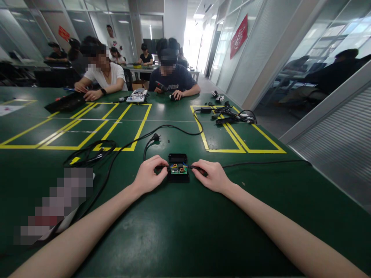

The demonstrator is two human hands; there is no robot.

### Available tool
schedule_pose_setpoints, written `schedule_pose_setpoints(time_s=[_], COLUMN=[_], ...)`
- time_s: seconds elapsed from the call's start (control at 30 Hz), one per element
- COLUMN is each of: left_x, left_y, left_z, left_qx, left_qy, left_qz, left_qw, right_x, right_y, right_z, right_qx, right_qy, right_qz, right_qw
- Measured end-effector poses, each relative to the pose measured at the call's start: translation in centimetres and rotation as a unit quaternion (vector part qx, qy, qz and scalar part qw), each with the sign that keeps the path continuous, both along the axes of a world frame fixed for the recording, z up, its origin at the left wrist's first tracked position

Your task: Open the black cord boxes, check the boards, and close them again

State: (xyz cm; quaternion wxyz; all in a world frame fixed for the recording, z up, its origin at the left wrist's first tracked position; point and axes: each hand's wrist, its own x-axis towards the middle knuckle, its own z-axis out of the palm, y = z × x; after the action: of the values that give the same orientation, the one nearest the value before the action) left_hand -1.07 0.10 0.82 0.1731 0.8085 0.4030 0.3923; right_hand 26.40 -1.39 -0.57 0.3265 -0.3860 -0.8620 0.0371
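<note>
A small green circuit board (179, 170) with copper-wound coils lies in an opened black plastic case (179, 179) on the green table, straight in front of me. My left hand (150, 175) pinches the black lead at the board's left end. From behind that hand a short black cord (145, 150) curves up to a power plug (155, 137). My right hand (213, 175) has its fingers closed on the black cable (261, 163) at the board's right end; this cable runs off to the right. Thin coloured wires show at both board ends.
Coiled black cable (92, 148) and a long white object (68, 218), mostly pixelated, lie at left. Black adapters and cables (228, 116) are heaped at the back right. Yellow tape (226, 151) marks the table (162, 227). Two co-workers sit opposite, one holding a tool (161, 85).
</note>
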Motion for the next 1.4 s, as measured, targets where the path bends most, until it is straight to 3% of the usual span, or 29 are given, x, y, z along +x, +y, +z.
schedule_pose_setpoints(time_s=[0.8, 1.4], left_x=[-0.1, 0.04], left_y=[-0.12, -0.07], left_z=[-0.21, -0.33], left_qx=[0.002, -0.032], left_qy=[0.03, 0.06], left_qz=[-0.045, -0.019], left_qw=[0.999, 0.997], right_x=[0.17, 0.33], right_y=[0.12, 0.28], right_z=[-0.16, -0.42], right_qx=[-0.002, -0.05], right_qy=[0.004, -0.02], right_qz=[0.062, 0.038], right_qw=[0.998, 0.998])
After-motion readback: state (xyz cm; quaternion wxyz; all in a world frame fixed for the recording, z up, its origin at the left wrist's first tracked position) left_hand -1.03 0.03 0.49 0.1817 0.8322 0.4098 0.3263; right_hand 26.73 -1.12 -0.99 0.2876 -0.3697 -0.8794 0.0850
